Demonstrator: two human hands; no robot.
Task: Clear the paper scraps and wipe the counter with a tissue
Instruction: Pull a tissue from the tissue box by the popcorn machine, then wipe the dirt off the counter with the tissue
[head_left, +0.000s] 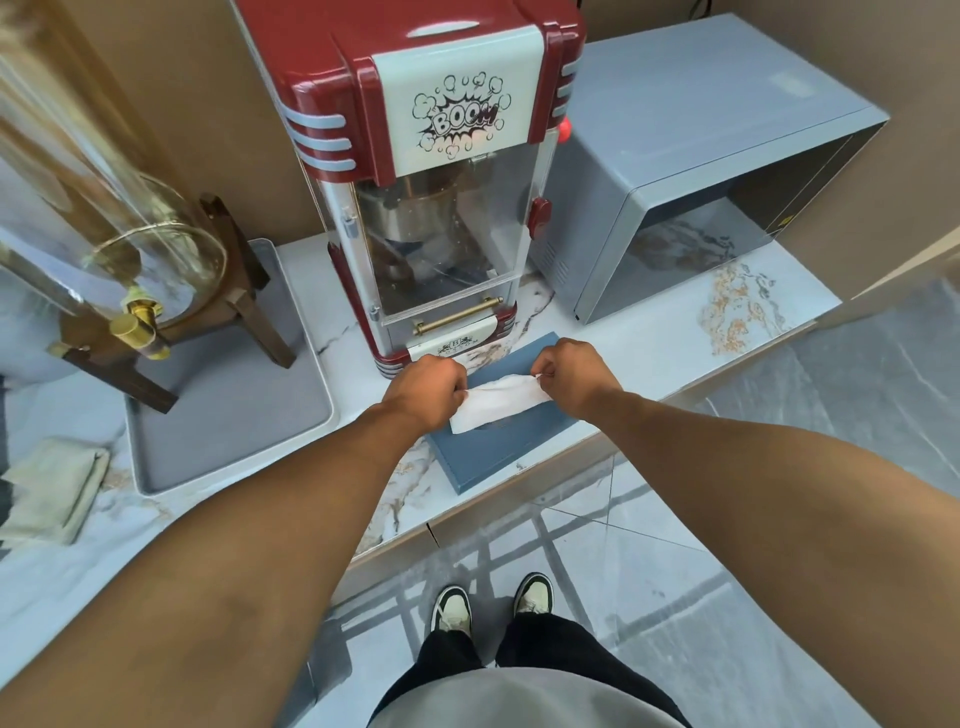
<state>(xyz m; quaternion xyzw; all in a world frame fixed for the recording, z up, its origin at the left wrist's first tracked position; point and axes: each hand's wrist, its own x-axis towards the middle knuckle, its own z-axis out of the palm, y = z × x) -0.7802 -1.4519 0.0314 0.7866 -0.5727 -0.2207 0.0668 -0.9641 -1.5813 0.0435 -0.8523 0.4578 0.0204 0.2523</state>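
A white tissue (496, 402) is stretched between both hands just above a flat blue tissue box (498, 452) on the marble counter (675, 332). My left hand (423, 387) is shut on the tissue's left end. My right hand (569, 371) pinches its right end between thumb and fingers. The box lies near the counter's front edge, right in front of the popcorn machine. I cannot make out any paper scraps on the counter.
A red popcorn machine (436, 171) stands behind the box. A grey-blue microwave (701, 182) sits to its right. At left, a glass drink dispenser (119, 244) on a wooden stand rests on a grey tray (228, 410). A folded cloth (52, 488) lies far left.
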